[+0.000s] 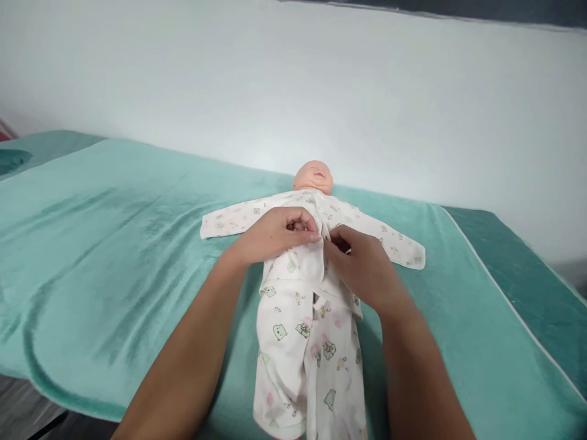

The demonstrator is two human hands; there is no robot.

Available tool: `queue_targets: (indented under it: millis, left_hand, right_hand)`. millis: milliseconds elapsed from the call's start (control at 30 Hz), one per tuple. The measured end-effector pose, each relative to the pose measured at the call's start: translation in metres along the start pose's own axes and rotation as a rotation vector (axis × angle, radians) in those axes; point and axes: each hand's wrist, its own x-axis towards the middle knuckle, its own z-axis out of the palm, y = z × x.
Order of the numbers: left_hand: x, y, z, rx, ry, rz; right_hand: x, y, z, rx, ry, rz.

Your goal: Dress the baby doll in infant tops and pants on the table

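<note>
2 bare hands work at the chest of a doll (316, 177) lying face-up on a green blanket (114, 244), head end near the white wall (183, 73). Left hand (282, 232): grip pinched shut, thumb and fingers on the front edge of the printed top (291, 266). Right hand (362, 263): grip looks closed on the facing edge of the same top, fingertips partly hidden. The 2 hands nearly meet at mid-chest.

Status: top is on, 2 sleeves (238, 217) spread wide to the sides; no doll hands visible at the cuffs. Matching pants (279, 360) cover the legs, lower end running toward the frame bottom. Judging by the loose front below the fingers, dressing looks mostly done; front closure seems unfinished. Lower front edges sit apart near the hem, small dark gap there. Fastener type: can't tell.
</note>
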Motion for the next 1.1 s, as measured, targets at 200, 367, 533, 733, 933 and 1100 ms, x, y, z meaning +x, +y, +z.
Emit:
queue_targets:
  millis: [200,367,533,733,933,1100]
  left_hand:
    - [-0.001,0.004,0.010,-0.221,-0.049,-0.011]
    - [0.000,0.002,0.011,-0.301,-0.046,-0.041]
    - [0.001,0.000,0.009,-0.334,-0.045,-0.032]
    - [0.001,-0.001,0.009,-0.329,-0.039,0.002]
    - [0.001,0.000,0.009,-0.291,-0.035,-0.021]
    - [0.001,0.002,0.009,-0.266,-0.050,-0.034]
  right_hand:
    - [0.009,0.019,0.000,0.691,-0.044,0.043]
    - [0.010,0.020,0.007,0.674,-0.077,0.025]
    - [0.008,0.017,0.006,0.560,-0.092,0.001]
    - [0.009,0.019,0.004,0.525,-0.138,-0.014]
    - [0.009,0.020,0.003,0.493,-0.161,-0.051]
    - [0.010,0.023,0.003,0.548,-0.160,-0.034]
